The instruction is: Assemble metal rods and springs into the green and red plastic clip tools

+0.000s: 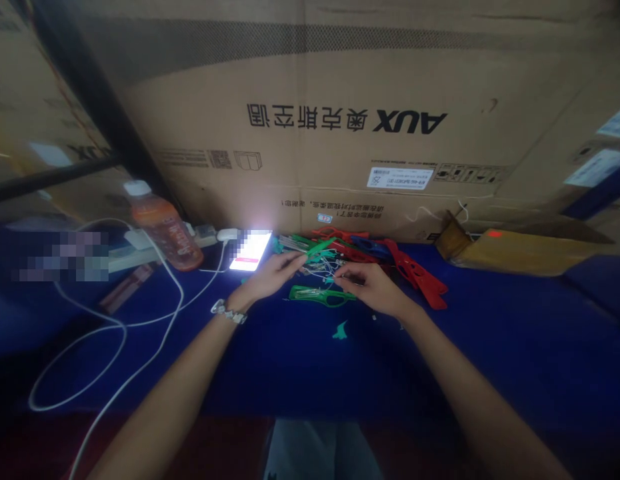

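Left hand [273, 275]: fingers hold a green piece [321, 249] above the tabletop [290, 367]. Right hand [374, 287]: fingers narrow, beside white wires [320, 273]; from here I cannot tell their grip.

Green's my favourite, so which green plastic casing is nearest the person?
The green casing lying just behind the teal scrap, its looped end to the right; the green piece at the left hand lies farther back.

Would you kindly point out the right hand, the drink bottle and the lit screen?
Right hand [377, 287], head view: back of the hand.
Drink bottle [167, 228], head view: body.
Lit screen [255, 249], head view: bright surface.
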`<state>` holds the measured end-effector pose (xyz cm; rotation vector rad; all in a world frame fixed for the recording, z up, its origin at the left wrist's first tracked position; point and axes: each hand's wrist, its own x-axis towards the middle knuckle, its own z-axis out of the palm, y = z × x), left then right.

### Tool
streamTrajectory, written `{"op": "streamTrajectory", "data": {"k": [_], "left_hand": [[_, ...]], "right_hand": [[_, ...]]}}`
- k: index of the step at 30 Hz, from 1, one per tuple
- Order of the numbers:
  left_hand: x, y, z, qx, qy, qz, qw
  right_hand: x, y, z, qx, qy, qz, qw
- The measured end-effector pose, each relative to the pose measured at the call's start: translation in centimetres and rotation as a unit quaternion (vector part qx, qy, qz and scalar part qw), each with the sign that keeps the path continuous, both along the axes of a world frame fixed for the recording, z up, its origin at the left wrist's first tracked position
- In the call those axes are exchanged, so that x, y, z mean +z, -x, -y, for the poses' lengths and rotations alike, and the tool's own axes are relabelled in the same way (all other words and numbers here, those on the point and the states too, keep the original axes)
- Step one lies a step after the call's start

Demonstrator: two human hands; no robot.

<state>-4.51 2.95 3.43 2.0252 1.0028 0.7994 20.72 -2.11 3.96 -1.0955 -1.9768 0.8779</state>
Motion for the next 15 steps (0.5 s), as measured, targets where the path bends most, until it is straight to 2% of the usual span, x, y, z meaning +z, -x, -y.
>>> {"op": "streamTrajectory", "data": {"k": [5, 7, 10, 15], "left_hand": [[-0.3, 0.1, -0.4, 0.062, -0.022, 0.001, 0.998], [-0.3, -0.1, -0.9, 0.065, -0.058, -0.026, 0.996], [-0.3, -0.9, -1.9, 0.028, -0.121, -0.079, 0.989], [-0.9, -2.4, -3.6, -0.052, -0.183, -0.164, 0.968]], "right_hand": [[-0.1, -0.1, 0.1, -0.016, 0.021, -0.027, 0.999], [-0.2, -0.2, 0.0, -0.024, 0.033, -0.029, 0.999], [-0.4, -0.4, -0.1, -0.038, 0.052, -0.035, 0.997], [-0.8, -0.9, 0.0, -0.047, 0.081, -0.037, 0.995]]}}
